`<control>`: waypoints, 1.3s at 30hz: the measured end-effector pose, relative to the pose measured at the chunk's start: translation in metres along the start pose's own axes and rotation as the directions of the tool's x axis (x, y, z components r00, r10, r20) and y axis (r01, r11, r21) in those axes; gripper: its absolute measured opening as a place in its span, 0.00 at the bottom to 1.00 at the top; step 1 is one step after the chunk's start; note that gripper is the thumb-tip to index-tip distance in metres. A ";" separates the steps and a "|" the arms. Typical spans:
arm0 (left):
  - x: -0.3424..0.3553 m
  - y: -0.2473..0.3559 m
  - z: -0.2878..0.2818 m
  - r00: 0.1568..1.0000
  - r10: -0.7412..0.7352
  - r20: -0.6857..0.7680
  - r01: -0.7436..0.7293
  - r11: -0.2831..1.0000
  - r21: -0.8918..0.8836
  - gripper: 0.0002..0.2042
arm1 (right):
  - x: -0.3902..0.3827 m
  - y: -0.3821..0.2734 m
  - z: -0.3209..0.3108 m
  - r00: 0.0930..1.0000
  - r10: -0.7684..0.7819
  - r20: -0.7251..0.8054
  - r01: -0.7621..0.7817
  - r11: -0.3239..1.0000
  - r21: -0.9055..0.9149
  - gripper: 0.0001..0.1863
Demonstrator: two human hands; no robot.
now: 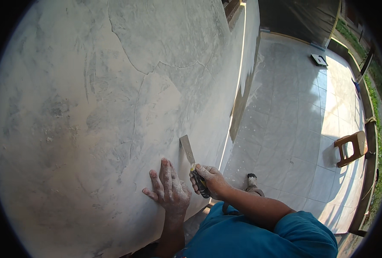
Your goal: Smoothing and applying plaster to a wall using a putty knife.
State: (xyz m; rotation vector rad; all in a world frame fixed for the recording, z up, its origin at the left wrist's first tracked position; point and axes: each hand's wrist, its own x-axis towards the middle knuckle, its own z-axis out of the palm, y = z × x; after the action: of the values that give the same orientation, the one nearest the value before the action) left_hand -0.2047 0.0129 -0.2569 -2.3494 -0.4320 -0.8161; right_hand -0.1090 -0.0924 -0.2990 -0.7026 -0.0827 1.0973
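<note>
A putty knife (pixel 187 148) with a black and yellow handle is gripped in my right hand (pixel 210 178), its metal blade pointing up and away from me. The blade's tip is close to the wall (pixel 100 142); whether it touches I cannot tell. Just left of the knife, my left hand (pixel 170 189) is laid against the wall with its fingers stretched out. White dust coats both hands. The wall is patchy grey and white, with a thin crack (pixel 125 49) running down its upper part and small rough crumbs (pixel 50 139) on the left.
A brown stool (pixel 353 148) stands on the tiled floor (pixel 281 129) at the right. Farther off lies a black and white tray (pixel 319 60), near dark plastic sheeting (pixel 298 19). A low ledge (pixel 368 133) borders the floor. White specks dot the tiles beside the wall.
</note>
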 end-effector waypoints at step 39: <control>0.028 0.099 0.028 0.790 -0.568 0.229 0.567 0.537 -0.625 0.17 | 0.071 -0.116 -0.075 0.895 0.129 0.427 0.248 0.652 -0.716 0.15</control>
State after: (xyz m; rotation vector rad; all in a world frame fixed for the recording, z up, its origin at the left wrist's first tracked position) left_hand -0.1242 -0.0423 -0.2999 -2.8969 -1.1138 -1.4863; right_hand 0.0456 -0.0999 -0.3124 -1.1745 -1.0252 1.1274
